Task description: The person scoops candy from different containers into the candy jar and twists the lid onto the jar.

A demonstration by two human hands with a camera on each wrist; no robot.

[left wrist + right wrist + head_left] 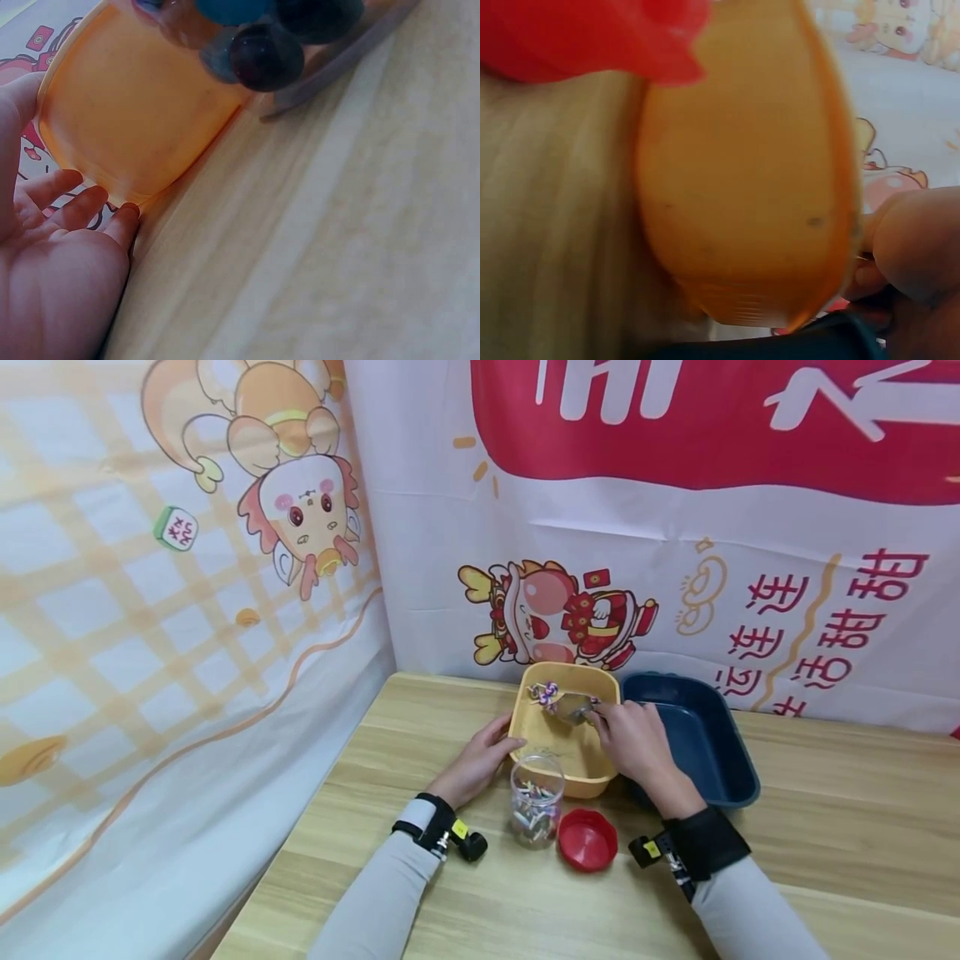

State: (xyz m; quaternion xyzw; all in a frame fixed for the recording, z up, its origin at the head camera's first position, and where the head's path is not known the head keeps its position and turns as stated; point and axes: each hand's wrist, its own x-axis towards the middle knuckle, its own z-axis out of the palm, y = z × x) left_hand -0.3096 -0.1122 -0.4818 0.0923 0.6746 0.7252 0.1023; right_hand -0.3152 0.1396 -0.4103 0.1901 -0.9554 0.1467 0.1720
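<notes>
Two hands at work over the yellow basin (558, 752), which sits mid-tabletop toward the far edge, touching the dark blue basin (705, 743) on its right. Right hand (637, 743) reaches over the yellow basin's right rim, fingers curled round a small metal scoop (573, 706) held inside the basin near its far wall; a little cluster of coloured wrapped pieces (543, 695) lies just beside the scoop's mouth, in the far-left corner of the basin. Whether any are in the scoop, cannot tell. Left hand (480, 764) rests flat against the basin's left outer wall, fingers straight, holding nothing; the left wrist view shows the fingertips (124, 217) touching the orange-yellow wall (135, 112).

Clear jar (536, 802) stands just in front of the basin's near rim, open, partly filled with similar pieces. Red lid (587, 839) lies beside it, toward the near edge.

Judgement on doing it well: keep the left palm braced so the basin does not slide while the scoop pushes into the corner; drive the scoop low along the floor and against the wall to trap the pieces; lift level, as they look light and likely to spill; the jar mouth is narrow, so tip slowly right over it.
</notes>
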